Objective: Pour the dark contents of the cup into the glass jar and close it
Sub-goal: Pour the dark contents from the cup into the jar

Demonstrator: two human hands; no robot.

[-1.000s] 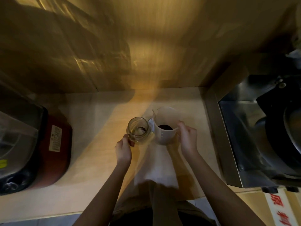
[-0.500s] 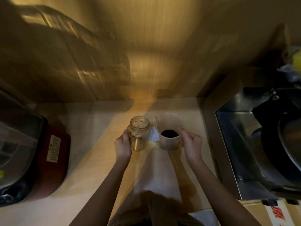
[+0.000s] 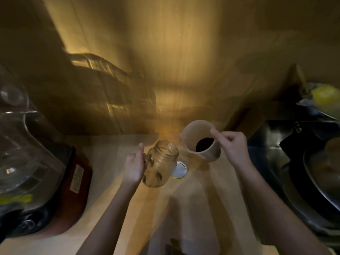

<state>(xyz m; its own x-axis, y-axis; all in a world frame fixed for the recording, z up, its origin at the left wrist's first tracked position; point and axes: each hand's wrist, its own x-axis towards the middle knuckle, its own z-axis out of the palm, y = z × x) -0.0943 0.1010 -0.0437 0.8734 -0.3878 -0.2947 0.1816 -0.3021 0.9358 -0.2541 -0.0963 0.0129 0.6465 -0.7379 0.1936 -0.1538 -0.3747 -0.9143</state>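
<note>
Counter (image 3: 114,205) light wood, holds red-based appliance (image 3: 73,184) at far left. Glass jar (image 3: 160,164) lidless, tilted, lifted above counter, left hand (image 3: 134,166) clasped round its left side. Cup (image 3: 200,139) tipped toward jar, dark contents inside, right hand (image 3: 233,146) gripping rim and wall. Lid (image 3: 179,170) flat on counter, just right of jar.
</note>
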